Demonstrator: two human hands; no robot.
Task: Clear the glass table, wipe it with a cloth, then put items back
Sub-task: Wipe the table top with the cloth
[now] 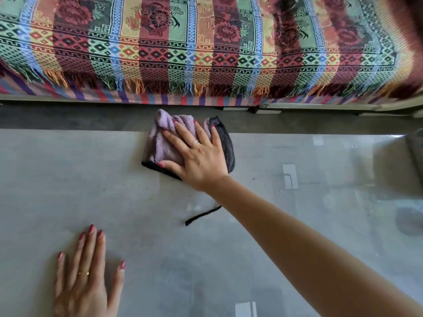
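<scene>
Head view: glass table (68,179) bare of items, so clearing looks done. Right hand (199,156), fingers spread, presses purple cloth (160,147) at far edge. Left hand (87,275) rests flat, holding nothing. Wiping underway; putting items back remains.

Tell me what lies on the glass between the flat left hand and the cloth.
In the head view, a thin black strip lies on the glass table between the left hand and the purple cloth; the rest is bare glass.
</scene>
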